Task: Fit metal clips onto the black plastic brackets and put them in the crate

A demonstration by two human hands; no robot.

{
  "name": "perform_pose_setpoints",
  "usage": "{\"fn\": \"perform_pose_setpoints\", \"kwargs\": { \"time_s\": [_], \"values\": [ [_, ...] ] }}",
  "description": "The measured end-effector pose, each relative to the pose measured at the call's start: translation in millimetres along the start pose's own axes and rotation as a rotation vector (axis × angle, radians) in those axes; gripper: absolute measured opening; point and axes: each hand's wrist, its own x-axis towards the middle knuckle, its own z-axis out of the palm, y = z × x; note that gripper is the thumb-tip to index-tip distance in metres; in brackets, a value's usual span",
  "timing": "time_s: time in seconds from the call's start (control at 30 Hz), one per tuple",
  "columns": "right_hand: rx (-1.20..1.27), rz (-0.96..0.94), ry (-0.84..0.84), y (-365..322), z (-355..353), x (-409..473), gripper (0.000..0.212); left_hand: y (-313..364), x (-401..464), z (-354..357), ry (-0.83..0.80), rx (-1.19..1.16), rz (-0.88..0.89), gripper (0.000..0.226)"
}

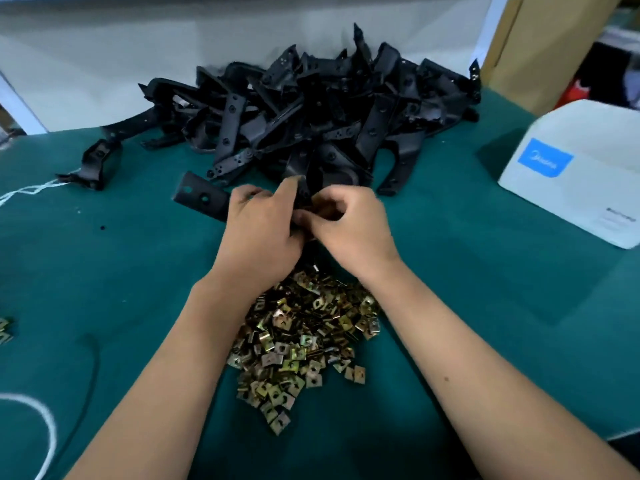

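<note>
A black bracket (202, 199) is gripped in the left hand (259, 233) above a green table (485, 289), while the right hand (349, 225) pinches against it, apparently on a clip hidden by fingers. Loose metal clips (301, 337) lie heaped below; more brackets (311, 112) are piled behind.

Looks like a small factory assembly station — green felt-covered table (485, 289) with a big heap of identical black plastic brackets (311, 109), a pile of brass-coloured metal clips (304, 341), and cardboard boxes (540, 46) stacked off to the side — bulk parts everywhere.
</note>
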Motion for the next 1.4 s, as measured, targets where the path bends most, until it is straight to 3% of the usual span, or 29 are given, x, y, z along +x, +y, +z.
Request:
{"fn": "perform_pose_setpoints", "kwargs": {
  "time_s": [0.2, 0.3, 0.43, 0.57, 0.63, 0.77, 0.87, 1.0, 1.1, 1.23, 1.33, 1.4],
  "values": [
    [-0.021, 0.073, 0.305, -6, -65, 0, 0.015, 93, 35, -12, 0.071, 0.257, 0.131, 0.050],
    [-0.055, 0.054, 0.460, 4, -124, -14, 0.027, 155, 54, -7, 0.105, 0.212, 0.260, 0.053],
    [-0.053, 0.069, 0.730, 36, -220, -63, 0.020, 250, 54, 7, 0.138, 0.216, 0.463, 0.045],
    [0.030, 0.020, 1.060, 82, -309, -148, 0.009, 355, 13, 35, 0.040, 0.157, 0.707, 0.041],
    [0.008, 0.103, 1.149, 113, -350, -200, 0.008, 403, -16, 55, -0.027, 0.065, 0.881, 0.038],
    [-0.268, 0.656, 1.044, 178, -417, -299, 0.019, 454, -70, 105, -0.214, -0.036, 1.045, 0.037],
    [-0.495, 1.060, 0.748, 221, -432, -353, 0.027, 459, -99, 146, -0.443, 0.014, 1.096, 0.039],
    [-0.560, 1.352, 0.436, 262, -416, -380, 0.031, 455, -114, 183, -0.656, 0.049, 1.087, 0.041],
    [-0.553, 1.476, 0.353, 274, -406, -385, 0.040, 456, -113, 190, -0.701, 0.000, 1.053, 0.037],
    [-0.562, 1.432, 0.582, 255, -413, -362, 0.026, 462, -95, 172, -0.649, -0.150, 1.019, 0.031],
    [-0.605, 1.166, 0.894, 208, -419, -316, 0.014, 462, -72, 140, -0.522, -0.387, 0.969, 0.035],
    [-0.700, 0.921, 1.086, 170, -421, -277, 0.017, 454, -54, 114, -0.354, -0.573, 0.898, 0.038]
  ]
}}
